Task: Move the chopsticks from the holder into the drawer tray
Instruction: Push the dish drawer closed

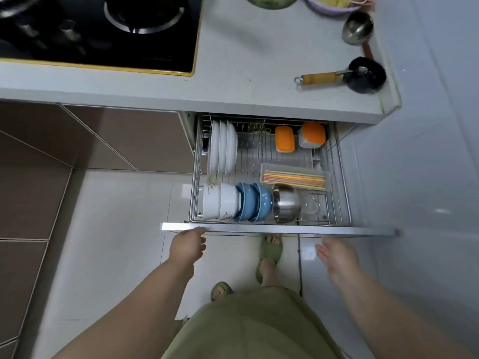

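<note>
**Both hands at the front of the open drawer**

The left hand (188,246) reaches forward from a straight forearm, knuckles up, fingers curled down over the left end of the drawer's metal front rail (259,228); the fingertips touch the rail, though whether they grip it cannot be told.

At twelve o'clock from that hand, inside the wire drawer (337,177), white plates (223,149) stand on edge, with white cups (220,204), blue bowls (255,202) and a steel bowl (286,203) lying on their sides along the front.

At one o'clock from the steel bowl, the chopsticks (294,179) lie flat in a clear tray (295,168), a bundle of pastel colours running left to right.

The right hand (337,256) hovers just short of the rail, apart from it, palm turned inward, fingers spread and loosely extended, holding nothing.
</note>
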